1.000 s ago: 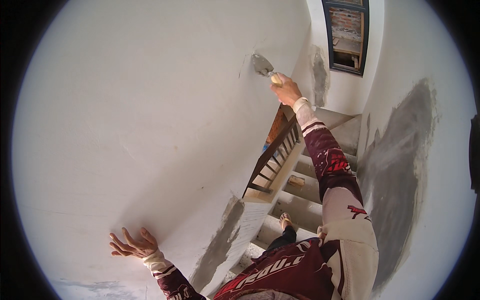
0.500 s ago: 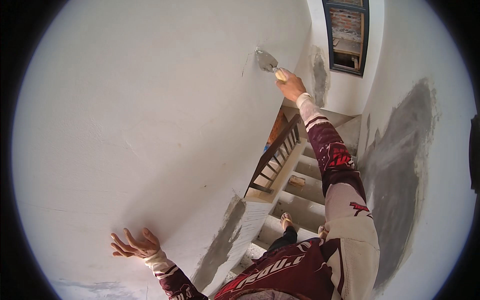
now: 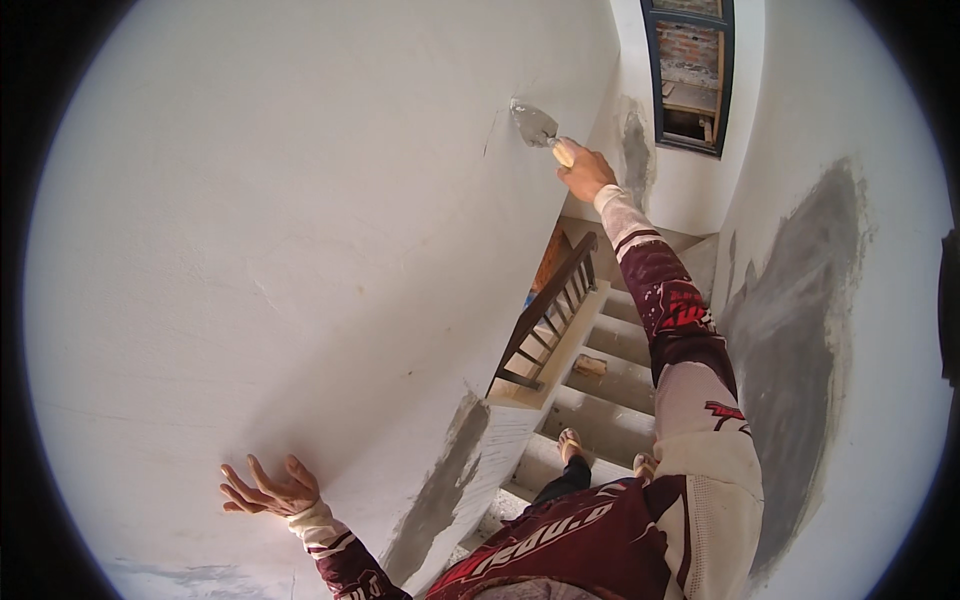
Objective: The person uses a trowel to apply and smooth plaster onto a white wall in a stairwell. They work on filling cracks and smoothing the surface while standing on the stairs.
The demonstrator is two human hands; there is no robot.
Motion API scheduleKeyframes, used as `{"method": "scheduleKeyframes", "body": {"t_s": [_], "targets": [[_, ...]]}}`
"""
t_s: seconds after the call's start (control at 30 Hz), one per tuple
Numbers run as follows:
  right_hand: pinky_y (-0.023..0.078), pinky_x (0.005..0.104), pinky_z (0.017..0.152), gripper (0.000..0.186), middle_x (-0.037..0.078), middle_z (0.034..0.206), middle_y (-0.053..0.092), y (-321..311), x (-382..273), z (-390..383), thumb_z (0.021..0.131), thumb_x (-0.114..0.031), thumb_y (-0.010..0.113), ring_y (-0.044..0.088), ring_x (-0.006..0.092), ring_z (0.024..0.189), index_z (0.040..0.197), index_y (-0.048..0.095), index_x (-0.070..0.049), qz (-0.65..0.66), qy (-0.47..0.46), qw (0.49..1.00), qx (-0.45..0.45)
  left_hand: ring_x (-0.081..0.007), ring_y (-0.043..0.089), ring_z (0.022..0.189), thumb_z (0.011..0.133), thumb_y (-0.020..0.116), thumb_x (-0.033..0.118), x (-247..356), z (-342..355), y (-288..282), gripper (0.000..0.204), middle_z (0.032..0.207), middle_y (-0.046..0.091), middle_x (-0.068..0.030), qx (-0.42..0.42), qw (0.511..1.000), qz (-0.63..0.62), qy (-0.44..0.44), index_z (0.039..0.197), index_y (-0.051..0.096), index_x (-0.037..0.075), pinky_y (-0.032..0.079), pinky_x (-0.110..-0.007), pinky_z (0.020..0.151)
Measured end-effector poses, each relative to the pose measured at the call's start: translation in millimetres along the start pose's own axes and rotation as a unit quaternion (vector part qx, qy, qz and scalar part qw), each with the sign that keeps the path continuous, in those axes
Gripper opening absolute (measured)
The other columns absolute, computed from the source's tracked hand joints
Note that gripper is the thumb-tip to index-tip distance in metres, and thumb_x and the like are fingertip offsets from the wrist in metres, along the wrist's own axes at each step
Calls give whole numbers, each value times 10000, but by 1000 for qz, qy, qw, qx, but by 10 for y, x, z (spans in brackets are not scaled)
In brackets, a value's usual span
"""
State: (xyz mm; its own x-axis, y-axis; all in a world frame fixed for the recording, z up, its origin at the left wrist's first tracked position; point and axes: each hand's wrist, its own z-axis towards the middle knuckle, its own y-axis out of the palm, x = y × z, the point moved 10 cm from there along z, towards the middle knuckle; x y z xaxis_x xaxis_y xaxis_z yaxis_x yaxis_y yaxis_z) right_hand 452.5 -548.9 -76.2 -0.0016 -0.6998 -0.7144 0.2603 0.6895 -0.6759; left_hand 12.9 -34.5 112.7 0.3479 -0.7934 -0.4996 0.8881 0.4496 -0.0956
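My right hand [image 3: 590, 176] grips a trowel by its pale wooden handle, arm stretched upward, with the grey metal blade [image 3: 532, 123] at the white wall [image 3: 300, 200] beside a short thin crack. My left hand [image 3: 275, 492] is at the same wall lower left, fingers spread wide, fingertips resting on the surface.
Concrete stairs [image 3: 610, 390] descend below me, my sandalled feet [image 3: 570, 445] on them and a small block [image 3: 590, 368] lying on one step. A dark railing [image 3: 548, 305] runs along their left. The right wall has a large grey patch [image 3: 790, 350]. A dark-framed window [image 3: 690, 75] is up top.
Since a second ago the trowel and my right hand have moved slightly right and up. My left hand has stayed spread in nearly the same place.
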Motion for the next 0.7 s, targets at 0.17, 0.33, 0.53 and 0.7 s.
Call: {"method": "scheduleKeyframes", "body": {"t_s": [0.17,0.33,0.53,0.7], "targets": [[503,478,1017,645,200,1225,668,12,-102,-78,874,-216,627,630,393,1150,1487,427,-207,24,-4,1000,6,-402,213,1494,1009,480,535,-9,12,-18,561,1526,402,-231,-4,1000,0,0,1360,524,99,67,-637,1208],[495,487,1026,665,227,1224,661,-6,-134,-47,855,-194,629,619,414,1159,1485,421,-142,38,-23,999,4,-400,209,1496,1005,488,533,17,16,-7,566,1529,401,-221,-4,1000,2,1,1362,523,95,64,-635,1210],[493,479,1032,683,265,1248,641,-30,-215,-107,848,-191,635,616,422,1168,1490,415,-110,50,-24,998,-9,-384,185,1504,1012,481,528,22,38,-14,560,1530,399,-217,-18,1000,0,0,1361,525,91,62,-622,1219],[483,468,1048,713,269,1270,630,-50,-267,-144,849,-196,631,605,421,1192,1511,390,-86,52,-22,998,-24,-377,187,1505,1015,480,525,23,56,-34,553,1532,399,-214,-11,1000,6,4,1361,527,96,67,-617,1222]]}}
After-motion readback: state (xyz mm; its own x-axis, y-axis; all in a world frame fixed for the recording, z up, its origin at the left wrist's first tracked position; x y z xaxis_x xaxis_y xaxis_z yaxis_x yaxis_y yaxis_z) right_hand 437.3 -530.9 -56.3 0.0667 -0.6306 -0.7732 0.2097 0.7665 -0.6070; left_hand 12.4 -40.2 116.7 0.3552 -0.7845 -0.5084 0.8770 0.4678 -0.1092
